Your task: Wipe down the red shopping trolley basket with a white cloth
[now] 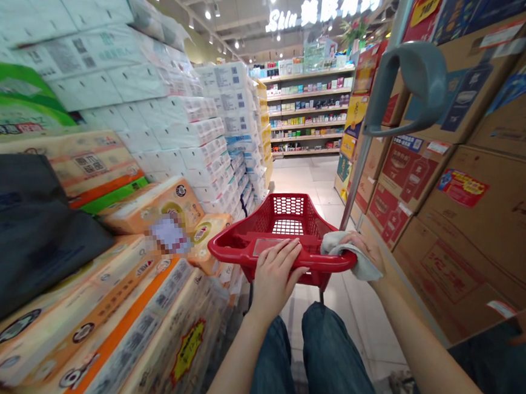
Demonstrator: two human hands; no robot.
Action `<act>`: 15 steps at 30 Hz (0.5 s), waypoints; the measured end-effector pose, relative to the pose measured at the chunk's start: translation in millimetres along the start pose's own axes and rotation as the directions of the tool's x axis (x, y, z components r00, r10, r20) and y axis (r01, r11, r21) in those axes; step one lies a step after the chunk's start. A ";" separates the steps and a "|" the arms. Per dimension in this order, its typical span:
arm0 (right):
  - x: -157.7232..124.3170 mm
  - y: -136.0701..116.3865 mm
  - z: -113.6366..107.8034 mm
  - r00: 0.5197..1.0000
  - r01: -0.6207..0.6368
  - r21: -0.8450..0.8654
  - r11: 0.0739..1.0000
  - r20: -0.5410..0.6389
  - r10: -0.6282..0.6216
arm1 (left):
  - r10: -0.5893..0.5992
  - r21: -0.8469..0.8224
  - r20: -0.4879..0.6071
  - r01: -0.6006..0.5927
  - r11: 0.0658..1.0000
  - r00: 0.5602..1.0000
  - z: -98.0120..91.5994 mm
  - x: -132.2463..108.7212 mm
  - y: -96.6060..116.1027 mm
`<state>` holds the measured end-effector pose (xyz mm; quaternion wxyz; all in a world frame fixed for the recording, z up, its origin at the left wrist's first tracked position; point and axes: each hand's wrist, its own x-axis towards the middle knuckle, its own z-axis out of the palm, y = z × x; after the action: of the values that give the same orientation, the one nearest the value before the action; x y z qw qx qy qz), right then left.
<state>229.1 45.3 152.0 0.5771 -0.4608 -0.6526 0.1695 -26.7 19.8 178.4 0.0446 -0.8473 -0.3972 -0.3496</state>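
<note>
Orange-and-cream packs lie stacked at left. The left hand rests, fingers loosely extended, over the handle of the red shopping cart, which stands mid-aisle; the right hand closes a pale cloth around the handle's right end. Brown cartons rise at right.

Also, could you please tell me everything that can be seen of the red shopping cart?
The red shopping cart looks like glossy plastic. Its basket walls have honeycomb-like holes, and pale floor shows through the openings. A greyish label panel sits behind the curved red handle. It stands upright in an aisle, between stacked packs and cardboard boxes. The left hand rests over the handle; the right hand holds a pale cloth against its right end. The wheels cannot be made out.
</note>
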 end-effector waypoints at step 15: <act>-30.0 -83.7 84.6 0.974 0.152 -0.737 0.659 0.000 -0.226 | -0.034 0.050 -0.005 0.034 0.998 0.999 6.8 5.1 4.2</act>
<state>115.5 4.4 173.7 0.3884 -0.5897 -0.6828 -0.1878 -17.8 22.6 177.3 0.0608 -0.8385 -0.4201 -0.3417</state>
